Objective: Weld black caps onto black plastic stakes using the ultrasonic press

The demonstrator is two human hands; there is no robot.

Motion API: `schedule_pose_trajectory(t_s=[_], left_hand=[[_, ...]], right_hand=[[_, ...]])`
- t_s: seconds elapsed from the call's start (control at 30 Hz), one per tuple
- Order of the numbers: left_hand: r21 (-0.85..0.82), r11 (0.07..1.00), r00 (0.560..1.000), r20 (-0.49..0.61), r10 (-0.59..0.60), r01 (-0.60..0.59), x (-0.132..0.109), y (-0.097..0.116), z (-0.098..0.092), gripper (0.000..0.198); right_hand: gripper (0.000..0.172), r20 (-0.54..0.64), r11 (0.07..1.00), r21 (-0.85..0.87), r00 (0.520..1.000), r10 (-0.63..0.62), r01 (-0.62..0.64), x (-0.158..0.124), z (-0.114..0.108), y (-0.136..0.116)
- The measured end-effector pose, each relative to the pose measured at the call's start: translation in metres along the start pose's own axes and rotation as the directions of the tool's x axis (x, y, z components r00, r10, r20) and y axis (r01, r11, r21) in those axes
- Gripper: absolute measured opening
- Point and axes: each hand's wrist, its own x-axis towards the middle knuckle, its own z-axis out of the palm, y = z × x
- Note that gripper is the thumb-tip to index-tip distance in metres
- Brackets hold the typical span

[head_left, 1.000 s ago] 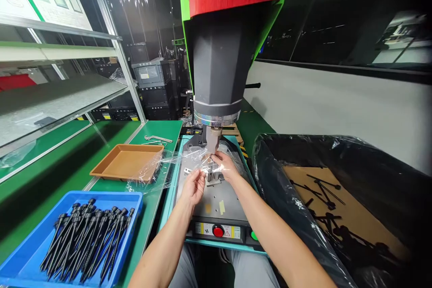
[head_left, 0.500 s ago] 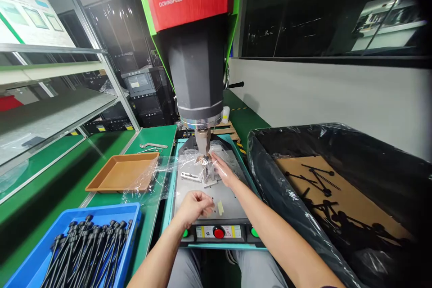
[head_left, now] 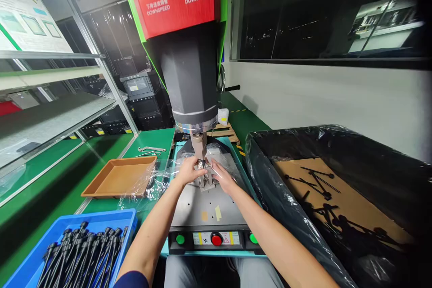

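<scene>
My left hand [head_left: 188,172] is at the left side of the metal tool tip [head_left: 199,146] under the press head, its fingers closed on clear plastic film [head_left: 173,167]. Close by on the right, my right hand [head_left: 222,177] also has its fingers closed on the film, just below the tip. The film wraps around the tip and trails left over the tray. Beneath the hands, a small metal fixture [head_left: 205,185] stands on the grey plate [head_left: 195,213]. My fingertips partly hide the tip's lower end.
A blue bin [head_left: 131,225] of black stemmed parts [head_left: 84,252] and an orange-brown tray [head_left: 118,177] are left. Wrenches [head_left: 151,149] lie behind. A black-lined box [head_left: 261,162] with loose black parts stands right. Green buttons [head_left: 180,239] flank a red button [head_left: 216,239] in front.
My left hand has risen forward from over the plate to the tool tip and closed on the film. My right hand stays beside the tip, its fingers now more bent. The view has shifted slightly.
</scene>
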Motion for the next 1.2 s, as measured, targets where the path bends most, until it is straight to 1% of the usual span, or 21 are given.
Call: schedule_pose_trajectory(t_s=[0.13, 0.3, 0.43, 0.57, 0.67, 0.77, 0.87, 0.97, 1.07, 1.2], left_hand=[[0.097, 0.994, 0.999, 0.022, 0.04, -0.042, 0.004, -0.011, -0.003, 0.04], [0.104, 0.994, 0.998, 0.064, 0.027, -0.033, 0.004, -0.017, -0.007, 0.043], [0.044, 0.999, 0.994, 0.113, 0.007, -0.012, 0.003, -0.015, -0.014, 0.041], [-0.046, 0.999, 0.986, 0.163, -0.022, 0.03, 0.006, -0.014, -0.019, 0.04], [-0.1, 0.994, 0.981, 0.195, -0.012, 0.033, 0.009, -0.018, -0.019, 0.038], [-0.167, 0.985, 0.975, 0.221, 0.002, 0.036, 0.012, -0.023, -0.016, 0.037], [-0.221, 0.974, 0.975, 0.222, 0.006, 0.044, 0.011, -0.027, -0.013, 0.037], [-0.239, 0.969, 0.977, 0.213, -0.006, 0.058, 0.01, -0.028, -0.011, 0.038], [-0.225, 0.971, 0.979, 0.202, -0.031, 0.077, 0.008, -0.026, -0.011, 0.039], [-0.202, 0.974, 0.981, 0.183, -0.069, 0.106, 0.005, -0.019, -0.015, 0.046]], right_hand=[[0.068, -0.017, 0.999, 0.007, 0.999, 0.032, -0.031, -0.004, -0.006, 0.007], [0.065, -0.015, 0.998, -0.008, 0.998, 0.06, -0.06, -0.007, -0.008, 0.009], [0.061, 0.004, 0.995, -0.043, 0.996, 0.085, -0.085, -0.008, -0.008, 0.009], [0.056, 0.037, 0.99, -0.105, 0.995, 0.094, -0.09, -0.015, -0.01, 0.015], [0.056, 0.046, 0.983, -0.167, 0.995, 0.083, -0.074, -0.023, -0.01, 0.021], [0.053, 0.044, 0.973, -0.229, 0.998, 0.036, -0.025, -0.03, -0.009, 0.026], [0.046, 0.018, 0.96, -0.28, 1.0, -0.025, 0.029, -0.035, -0.008, 0.031], [0.049, -0.023, 0.945, -0.325, 0.998, -0.051, 0.041, -0.039, -0.01, 0.037], [0.051, -0.062, 0.936, -0.352, 0.998, -0.028, 0.004, -0.045, -0.014, 0.044], [0.048, -0.1, 0.932, -0.357, 0.995, 0.029, -0.063, -0.061, -0.019, 0.051]])
